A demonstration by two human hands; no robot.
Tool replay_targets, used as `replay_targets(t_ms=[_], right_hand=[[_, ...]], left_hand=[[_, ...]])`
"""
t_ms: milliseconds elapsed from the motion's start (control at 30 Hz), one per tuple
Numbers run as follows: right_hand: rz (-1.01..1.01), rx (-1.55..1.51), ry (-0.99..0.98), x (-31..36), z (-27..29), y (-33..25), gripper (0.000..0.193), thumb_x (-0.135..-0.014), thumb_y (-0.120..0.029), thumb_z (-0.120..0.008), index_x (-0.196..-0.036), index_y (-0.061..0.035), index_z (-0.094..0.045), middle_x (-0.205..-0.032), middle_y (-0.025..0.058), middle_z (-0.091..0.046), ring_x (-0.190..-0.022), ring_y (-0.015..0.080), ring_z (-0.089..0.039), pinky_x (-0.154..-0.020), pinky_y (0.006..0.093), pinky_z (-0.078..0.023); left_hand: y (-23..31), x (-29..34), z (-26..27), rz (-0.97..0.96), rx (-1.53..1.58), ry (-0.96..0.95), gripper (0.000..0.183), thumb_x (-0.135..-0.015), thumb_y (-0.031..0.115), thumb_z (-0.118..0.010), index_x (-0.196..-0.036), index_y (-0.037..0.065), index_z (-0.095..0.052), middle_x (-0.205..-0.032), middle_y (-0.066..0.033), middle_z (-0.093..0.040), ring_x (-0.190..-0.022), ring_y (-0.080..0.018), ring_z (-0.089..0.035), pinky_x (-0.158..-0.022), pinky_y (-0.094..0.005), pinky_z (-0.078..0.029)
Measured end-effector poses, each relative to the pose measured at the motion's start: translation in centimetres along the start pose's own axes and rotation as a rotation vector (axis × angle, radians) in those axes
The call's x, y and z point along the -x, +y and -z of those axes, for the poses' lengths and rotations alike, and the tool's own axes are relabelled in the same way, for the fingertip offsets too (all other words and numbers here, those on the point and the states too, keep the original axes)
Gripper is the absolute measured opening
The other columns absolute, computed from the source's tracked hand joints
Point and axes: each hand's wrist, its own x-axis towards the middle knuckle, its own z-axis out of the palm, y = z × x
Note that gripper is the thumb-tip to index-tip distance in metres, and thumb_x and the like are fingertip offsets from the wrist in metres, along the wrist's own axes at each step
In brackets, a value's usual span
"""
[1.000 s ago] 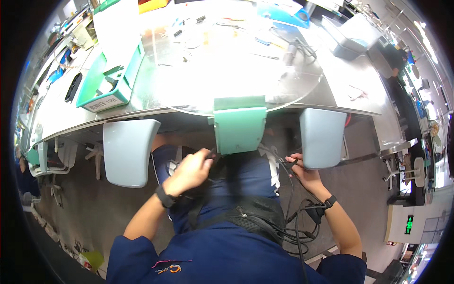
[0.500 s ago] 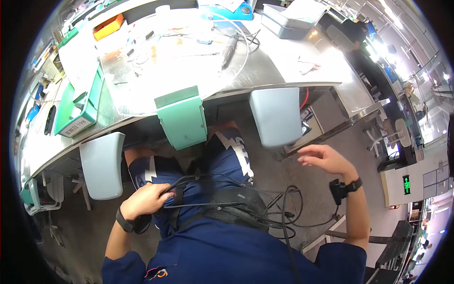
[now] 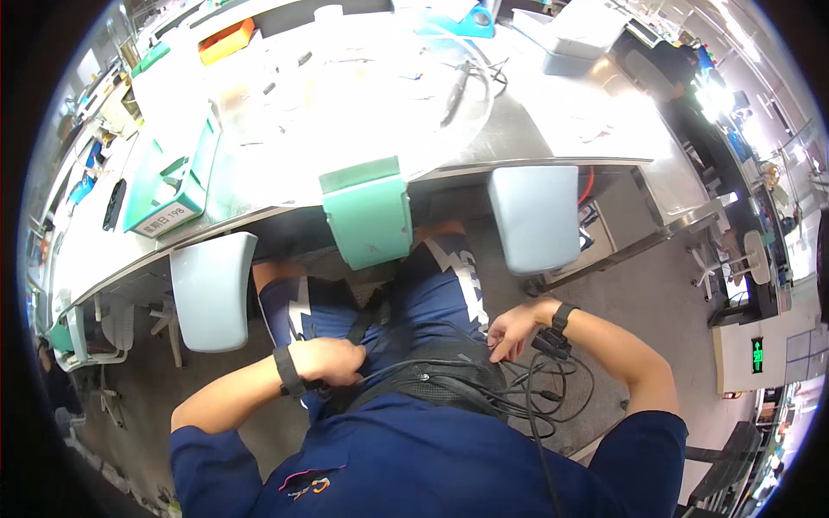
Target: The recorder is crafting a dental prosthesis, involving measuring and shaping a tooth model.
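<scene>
My left hand (image 3: 335, 361) is closed in front of my waist, fingers curled inward. What it holds, if anything, is hidden. At the right end of the black waist pouch (image 3: 440, 369), my right hand (image 3: 513, 331) has its fingers pressed together against the pouch edge. Just below that hand hangs a tangle of black cables (image 3: 553, 395); whether a cable is between the fingers I cannot make out. A black wristband with a small black device (image 3: 551, 344) sits on my right wrist, and a dark band (image 3: 288, 371) circles my left.
Ahead stands a metal-edged workbench (image 3: 509, 138) with a green bin (image 3: 171, 216), an orange tray (image 3: 226, 41), a grey bin (image 3: 553, 53) and a dark-handled tool (image 3: 454, 93). Green (image 3: 370, 220) and pale grey panels (image 3: 535, 220) (image 3: 211, 293) hang along its front edge.
My right hand has come in from the right to the pouch edge. My left hand has moved right, closer to my waist; the cables seen in it before no longer clearly show there.
</scene>
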Motion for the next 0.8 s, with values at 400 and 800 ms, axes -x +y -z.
replay_targets(t_ms=[400, 800], right_hand=[[0.689, 0.383, 1.097, 8.5, -6.2, -7.5, 0.025, -0.086, -0.014, -0.070, -0.100, -0.0002, -0.056, -0.084, 0.0162, -0.065, -0.074, 0.0277, -0.067, -0.068, 0.0362, -0.052], [0.923, 0.703, 1.192, 9.4, -7.6, -11.9, 0.023, -0.080, -0.016, -0.076, -0.092, -0.0015, -0.062, -0.076, 0.0137, -0.064, -0.071, 0.0319, -0.065, -0.064, 0.0382, -0.053]], left_hand=[[1.1, 5.6, 1.6, -0.257, 0.698, 0.625, 0.020, -0.098, 0.015, -0.057, -0.111, 0.000, -0.052, -0.077, -0.0126, -0.063, -0.067, -0.0253, -0.064, -0.064, -0.0370, -0.050], [7.1, 2.3, 4.3, -0.314, 0.457, 0.804, 0.027, -0.096, 0.014, -0.051, -0.114, -0.006, -0.047, -0.082, -0.0207, -0.060, -0.076, -0.0368, -0.064, -0.071, -0.0440, -0.049]])
